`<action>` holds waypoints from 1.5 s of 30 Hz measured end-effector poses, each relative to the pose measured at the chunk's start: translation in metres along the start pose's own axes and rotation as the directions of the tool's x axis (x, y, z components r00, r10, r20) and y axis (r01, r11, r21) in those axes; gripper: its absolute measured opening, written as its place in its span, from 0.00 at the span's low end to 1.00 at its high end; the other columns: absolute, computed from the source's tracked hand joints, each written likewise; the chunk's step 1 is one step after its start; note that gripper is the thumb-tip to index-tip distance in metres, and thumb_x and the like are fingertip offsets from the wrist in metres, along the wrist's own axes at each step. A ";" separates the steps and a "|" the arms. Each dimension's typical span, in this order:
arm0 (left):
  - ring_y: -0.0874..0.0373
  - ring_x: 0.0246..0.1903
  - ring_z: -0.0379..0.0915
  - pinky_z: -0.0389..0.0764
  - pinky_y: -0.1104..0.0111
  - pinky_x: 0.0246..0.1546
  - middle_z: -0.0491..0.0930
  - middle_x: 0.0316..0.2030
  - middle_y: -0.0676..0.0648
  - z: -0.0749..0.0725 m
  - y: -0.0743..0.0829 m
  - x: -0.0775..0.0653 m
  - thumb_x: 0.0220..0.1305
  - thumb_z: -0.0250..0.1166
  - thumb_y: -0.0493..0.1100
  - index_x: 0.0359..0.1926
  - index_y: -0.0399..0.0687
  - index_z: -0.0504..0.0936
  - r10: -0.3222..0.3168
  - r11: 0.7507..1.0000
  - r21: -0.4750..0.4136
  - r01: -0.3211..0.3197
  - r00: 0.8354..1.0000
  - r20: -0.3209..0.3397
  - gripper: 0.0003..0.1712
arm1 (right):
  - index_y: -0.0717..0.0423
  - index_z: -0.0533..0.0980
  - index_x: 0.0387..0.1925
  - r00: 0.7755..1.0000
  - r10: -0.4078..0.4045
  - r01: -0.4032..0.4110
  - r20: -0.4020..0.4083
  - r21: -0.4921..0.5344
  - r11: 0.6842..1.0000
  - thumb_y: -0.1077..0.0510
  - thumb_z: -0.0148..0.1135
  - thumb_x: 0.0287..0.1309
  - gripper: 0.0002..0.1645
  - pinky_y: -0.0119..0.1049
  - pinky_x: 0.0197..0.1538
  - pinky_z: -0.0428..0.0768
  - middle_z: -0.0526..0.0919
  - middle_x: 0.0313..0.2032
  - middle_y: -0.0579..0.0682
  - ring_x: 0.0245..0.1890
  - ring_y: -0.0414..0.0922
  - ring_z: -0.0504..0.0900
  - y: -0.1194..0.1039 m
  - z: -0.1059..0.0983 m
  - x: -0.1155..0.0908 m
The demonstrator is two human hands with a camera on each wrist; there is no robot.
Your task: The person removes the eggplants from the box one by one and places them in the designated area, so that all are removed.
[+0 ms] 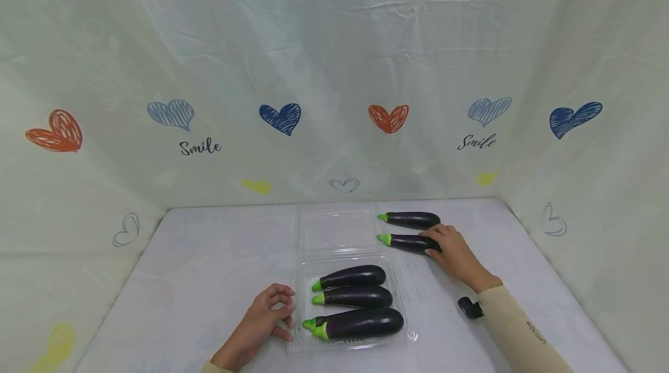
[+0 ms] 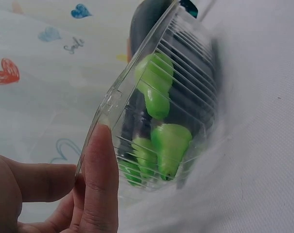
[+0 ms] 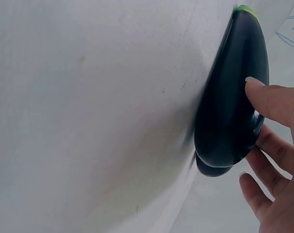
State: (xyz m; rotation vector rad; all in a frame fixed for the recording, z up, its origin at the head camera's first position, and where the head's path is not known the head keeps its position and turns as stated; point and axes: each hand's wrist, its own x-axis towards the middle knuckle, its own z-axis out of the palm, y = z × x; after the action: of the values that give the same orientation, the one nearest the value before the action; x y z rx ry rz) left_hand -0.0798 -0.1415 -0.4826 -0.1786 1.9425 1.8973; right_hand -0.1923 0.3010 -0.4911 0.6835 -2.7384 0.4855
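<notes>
My right hand (image 1: 456, 254) grips the thick end of an eggplant (image 1: 406, 243) that lies at the back right of the table. In the right wrist view the thumb rests on this dark eggplant (image 3: 229, 97) and the fingers are on its far side. Another eggplant (image 1: 413, 220) lies just behind it. My left hand (image 1: 263, 318) pinches the left rim of a clear plastic container (image 1: 398, 280), thumb on one side and fingers on the other. Inside the container lie several eggplants, green stem ends towards the left hand; the front ones (image 1: 366, 324) overlap.
The container's clear lid (image 1: 337, 228) lies folded back flat on the white table (image 1: 209, 268). A small black object (image 1: 470, 307) is beside the right sleeve. A curtain (image 1: 334, 71) printed with hearts surrounds the table at the back and sides.
</notes>
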 end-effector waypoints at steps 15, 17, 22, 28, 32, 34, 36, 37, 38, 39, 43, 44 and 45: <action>0.55 0.30 0.77 0.89 0.63 0.28 0.75 0.40 0.46 0.000 0.000 0.000 0.72 0.60 0.29 0.58 0.29 0.67 -0.004 1.000 0.003 0.004 1.000 -0.005 0.18 | 0.62 0.83 0.55 0.999 0.019 -0.020 -0.030 -0.042 0.999 0.69 0.79 0.53 0.26 0.61 0.55 0.81 0.82 0.50 0.60 0.53 0.63 0.79 -0.010 -0.003 0.003; 0.55 0.30 0.77 0.88 0.63 0.27 0.75 0.40 0.46 0.001 0.000 0.000 0.73 0.60 0.29 0.58 0.29 0.67 0.001 1.000 0.001 -0.001 1.000 0.000 0.17 | 0.62 0.83 0.55 0.999 -0.006 0.005 -0.052 -0.033 0.999 0.70 0.79 0.52 0.26 0.61 0.55 0.81 0.82 0.50 0.60 0.53 0.63 0.79 -0.015 -0.005 0.003; 0.55 0.30 0.77 0.88 0.62 0.27 0.75 0.40 0.46 0.001 -0.001 0.002 0.74 0.59 0.30 0.59 0.28 0.67 0.007 1.000 0.000 -0.007 1.000 0.007 0.17 | 0.62 0.83 0.54 0.992 -0.088 0.087 -0.094 -0.010 0.996 0.71 0.80 0.50 0.27 0.59 0.54 0.82 0.83 0.50 0.58 0.51 0.60 0.80 -0.032 -0.014 0.001; 0.55 0.30 0.77 0.88 0.62 0.27 0.75 0.40 0.46 0.000 -0.002 0.001 0.74 0.59 0.30 0.59 0.28 0.67 0.013 1.000 0.000 -0.013 1.000 0.013 0.17 | 0.60 0.83 0.54 0.992 -0.108 0.109 -0.067 0.021 0.994 0.69 0.81 0.51 0.27 0.57 0.55 0.82 0.83 0.50 0.56 0.52 0.57 0.81 -0.056 -0.023 0.000; 0.55 0.30 0.77 0.88 0.62 0.27 0.75 0.40 0.46 0.000 -0.002 0.000 0.74 0.59 0.30 0.58 0.29 0.67 0.017 1.000 -0.003 -0.017 1.000 0.015 0.17 | 0.60 0.83 0.54 0.988 -0.137 0.139 -0.068 0.032 0.990 0.68 0.81 0.50 0.27 0.58 0.56 0.83 0.84 0.51 0.54 0.54 0.56 0.81 -0.071 -0.029 -0.001; 0.55 0.30 0.77 0.88 0.62 0.27 0.75 0.40 0.46 0.000 -0.002 0.000 0.73 0.59 0.30 0.58 0.29 0.67 0.016 1.000 -0.003 -0.016 1.000 0.013 0.17 | 0.58 0.83 0.54 0.985 -0.157 0.159 -0.071 0.031 0.987 0.68 0.81 0.50 0.27 0.57 0.57 0.83 0.84 0.51 0.53 0.54 0.55 0.82 -0.078 -0.031 -0.002; 0.55 0.30 0.77 0.88 0.62 0.27 0.75 0.40 0.46 0.000 -0.002 0.001 0.74 0.59 0.30 0.58 0.29 0.67 0.014 1.000 -0.002 -0.014 1.000 0.009 0.17 | 0.57 0.83 0.54 0.982 -0.178 0.180 -0.068 0.032 0.983 0.67 0.82 0.50 0.28 0.57 0.57 0.83 0.84 0.51 0.52 0.55 0.54 0.81 -0.083 -0.033 -0.002; 0.55 0.30 0.77 0.88 0.62 0.27 0.75 0.40 0.46 0.000 -0.003 0.001 0.74 0.59 0.30 0.58 0.29 0.67 0.014 1.000 -0.002 -0.014 1.000 0.008 0.17 | 0.56 0.83 0.55 0.981 -0.183 0.185 -0.061 0.032 0.982 0.66 0.82 0.51 0.28 0.56 0.57 0.83 0.84 0.51 0.51 0.55 0.54 0.81 -0.086 -0.033 -0.003; 0.55 0.30 0.77 0.88 0.62 0.27 0.75 0.40 0.46 0.000 -0.003 0.001 0.74 0.59 0.30 0.58 0.29 0.67 0.013 1.000 -0.002 -0.013 1.000 0.006 0.17 | 0.55 0.83 0.55 0.980 -0.190 0.192 -0.056 0.030 0.981 0.66 0.82 0.51 0.28 0.56 0.57 0.83 0.84 0.52 0.50 0.55 0.53 0.81 -0.089 -0.034 -0.004; 0.55 0.30 0.77 0.88 0.62 0.27 0.75 0.40 0.46 0.001 -0.003 0.002 0.74 0.59 0.30 0.58 0.29 0.67 0.013 1.000 -0.002 -0.013 1.000 0.005 0.17 | 0.55 0.83 0.55 0.979 -0.198 0.199 -0.052 0.031 0.979 0.65 0.81 0.52 0.28 0.56 0.57 0.83 0.84 0.52 0.50 0.56 0.53 0.81 -0.092 -0.034 -0.004; 0.55 0.30 0.77 0.88 0.62 0.27 0.75 0.40 0.46 0.001 -0.002 0.001 0.73 0.58 0.29 0.58 0.29 0.67 0.010 1.000 0.000 -0.010 1.000 -0.002 0.17 | 0.53 0.83 0.55 0.971 -0.234 0.236 -0.049 0.037 0.971 0.65 0.82 0.51 0.28 0.55 0.57 0.83 0.84 0.52 0.48 0.56 0.52 0.81 -0.103 -0.036 -0.006; 0.55 0.30 0.77 0.88 0.62 0.27 0.75 0.40 0.46 0.001 -0.002 0.001 0.73 0.59 0.29 0.58 0.29 0.67 0.009 1.000 0.000 -0.009 1.000 -0.003 0.17 | 0.53 0.83 0.55 0.969 -0.240 0.242 -0.048 0.041 0.969 0.65 0.82 0.51 0.28 0.55 0.56 0.83 0.84 0.52 0.48 0.55 0.51 0.81 -0.105 -0.036 -0.007; 0.55 0.30 0.77 0.88 0.62 0.27 0.75 0.40 0.46 0.001 -0.002 0.001 0.73 0.58 0.29 0.59 0.29 0.67 0.008 1.000 0.001 -0.008 1.000 -0.002 0.17 | 0.53 0.83 0.55 0.969 -0.245 0.247 -0.045 0.047 0.968 0.64 0.82 0.51 0.28 0.55 0.56 0.83 0.84 0.52 0.48 0.55 0.51 0.80 -0.108 -0.037 -0.007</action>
State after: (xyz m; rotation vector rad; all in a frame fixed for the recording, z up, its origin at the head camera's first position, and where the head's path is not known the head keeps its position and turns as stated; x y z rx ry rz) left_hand -0.0799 -0.1401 -0.4848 -0.1728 1.9484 1.9024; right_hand -0.1267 0.2281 -0.4332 0.9998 -2.5645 0.5073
